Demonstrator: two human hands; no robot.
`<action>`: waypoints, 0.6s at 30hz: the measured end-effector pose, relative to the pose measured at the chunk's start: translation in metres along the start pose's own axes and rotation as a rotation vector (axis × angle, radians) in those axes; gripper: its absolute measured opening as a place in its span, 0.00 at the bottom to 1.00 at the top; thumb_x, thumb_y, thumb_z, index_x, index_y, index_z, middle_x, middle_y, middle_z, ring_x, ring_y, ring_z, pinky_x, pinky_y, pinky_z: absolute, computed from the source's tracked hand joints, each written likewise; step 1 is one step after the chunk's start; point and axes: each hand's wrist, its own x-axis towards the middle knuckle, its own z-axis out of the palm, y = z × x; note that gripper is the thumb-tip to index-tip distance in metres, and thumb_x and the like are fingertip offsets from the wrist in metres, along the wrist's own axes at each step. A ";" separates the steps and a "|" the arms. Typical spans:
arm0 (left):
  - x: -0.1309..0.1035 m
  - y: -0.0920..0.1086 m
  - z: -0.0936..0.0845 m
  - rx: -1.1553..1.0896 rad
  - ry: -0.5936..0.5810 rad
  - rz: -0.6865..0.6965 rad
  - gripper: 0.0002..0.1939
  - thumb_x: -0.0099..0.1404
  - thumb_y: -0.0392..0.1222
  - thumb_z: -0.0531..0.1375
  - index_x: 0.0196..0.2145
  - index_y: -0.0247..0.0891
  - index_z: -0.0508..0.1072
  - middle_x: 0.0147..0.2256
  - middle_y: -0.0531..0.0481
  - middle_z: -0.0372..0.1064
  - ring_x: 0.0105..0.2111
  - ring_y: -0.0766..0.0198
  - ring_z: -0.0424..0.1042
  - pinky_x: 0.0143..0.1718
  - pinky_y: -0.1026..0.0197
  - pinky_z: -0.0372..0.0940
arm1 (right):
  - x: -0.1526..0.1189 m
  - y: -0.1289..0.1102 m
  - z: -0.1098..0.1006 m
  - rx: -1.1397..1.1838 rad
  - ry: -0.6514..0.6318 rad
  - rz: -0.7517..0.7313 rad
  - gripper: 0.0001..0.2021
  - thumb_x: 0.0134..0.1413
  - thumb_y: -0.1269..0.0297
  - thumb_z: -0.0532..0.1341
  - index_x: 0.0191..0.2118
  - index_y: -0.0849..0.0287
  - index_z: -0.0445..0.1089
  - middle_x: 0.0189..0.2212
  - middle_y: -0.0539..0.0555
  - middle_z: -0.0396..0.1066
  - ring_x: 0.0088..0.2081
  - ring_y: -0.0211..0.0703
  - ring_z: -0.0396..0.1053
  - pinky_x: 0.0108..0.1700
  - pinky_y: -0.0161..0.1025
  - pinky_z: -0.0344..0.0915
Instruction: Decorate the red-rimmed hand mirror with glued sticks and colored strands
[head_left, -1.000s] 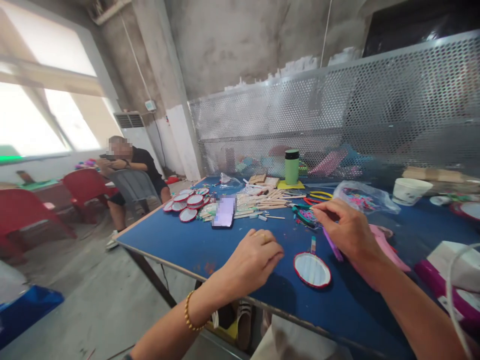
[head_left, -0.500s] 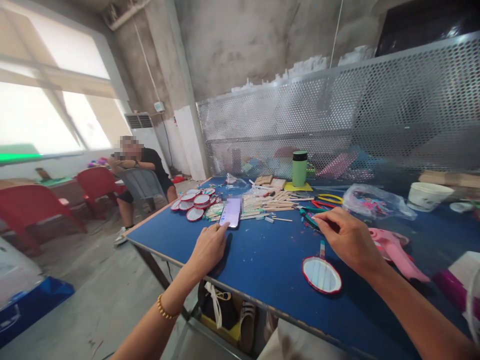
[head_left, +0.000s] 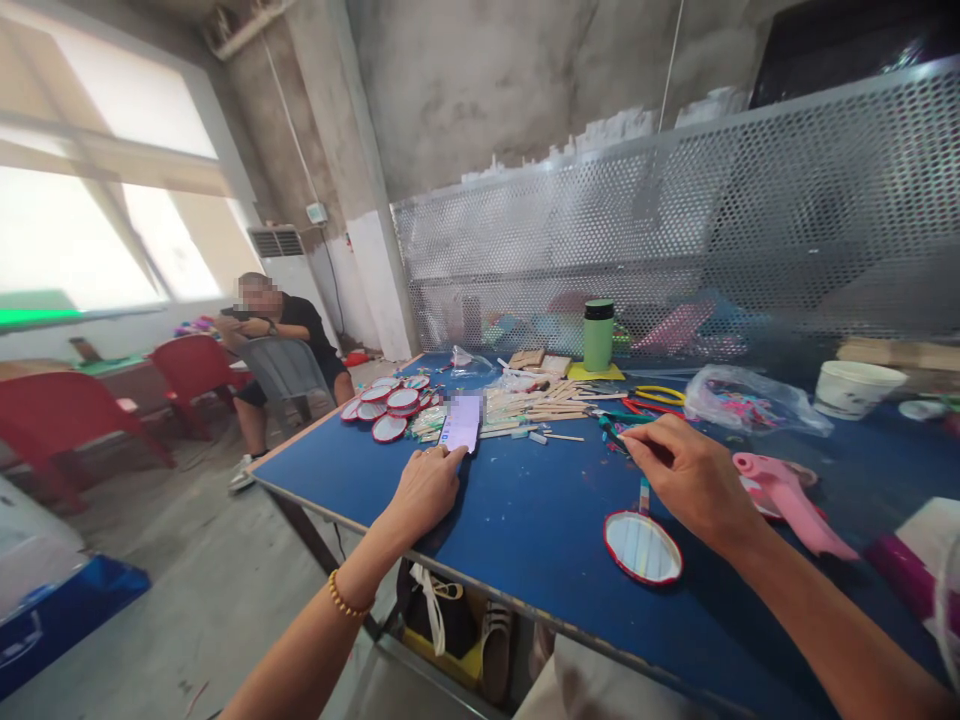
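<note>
My left hand [head_left: 426, 492] reaches over the front of the blue table [head_left: 525, 535], fingers outstretched, its tips touching the lower end of a lit phone [head_left: 460, 425]. My right hand [head_left: 694, 480] is raised at the right, thumb and index finger pinched together; what they hold, if anything, is too small or hidden to make out. Right at those fingertips is the teal handle of some pliers [head_left: 611, 430]. Below them lies an oval, mirror-like piece [head_left: 643, 548] with a red rim and a short stick at its top.
Red-rimmed pieces [head_left: 390, 428] pile up left of the phone, with wooden sticks [head_left: 555, 403] behind it. A green bottle [head_left: 598, 338], a plastic bag [head_left: 754, 400], a white cup [head_left: 857, 388] and a pink glue gun [head_left: 795, 505] stand or lie around. A seated person [head_left: 292, 325] is far left.
My left hand has shifted slightly right along the phone's lower end. My right hand keeps its pinch and has hardly moved.
</note>
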 end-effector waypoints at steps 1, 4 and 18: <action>0.000 0.000 0.000 -0.006 0.002 -0.002 0.26 0.65 0.29 0.48 0.60 0.38 0.66 0.47 0.39 0.71 0.45 0.52 0.72 0.44 0.53 0.61 | 0.000 0.000 0.000 0.003 -0.001 -0.001 0.10 0.59 0.63 0.56 0.31 0.57 0.73 0.27 0.53 0.73 0.28 0.43 0.72 0.32 0.39 0.67; -0.001 -0.001 0.000 -0.041 0.039 -0.021 0.26 0.65 0.29 0.49 0.60 0.38 0.65 0.47 0.39 0.71 0.45 0.53 0.72 0.46 0.53 0.61 | 0.000 -0.002 -0.001 0.014 -0.001 -0.001 0.10 0.59 0.64 0.56 0.31 0.57 0.73 0.27 0.53 0.73 0.29 0.42 0.72 0.32 0.39 0.67; -0.002 -0.022 0.000 -0.136 0.253 -0.156 0.12 0.63 0.30 0.50 0.41 0.36 0.69 0.41 0.42 0.72 0.41 0.56 0.71 0.42 0.56 0.60 | 0.002 -0.007 -0.003 0.037 -0.040 0.040 0.10 0.60 0.62 0.56 0.31 0.55 0.72 0.28 0.53 0.74 0.29 0.44 0.72 0.33 0.40 0.67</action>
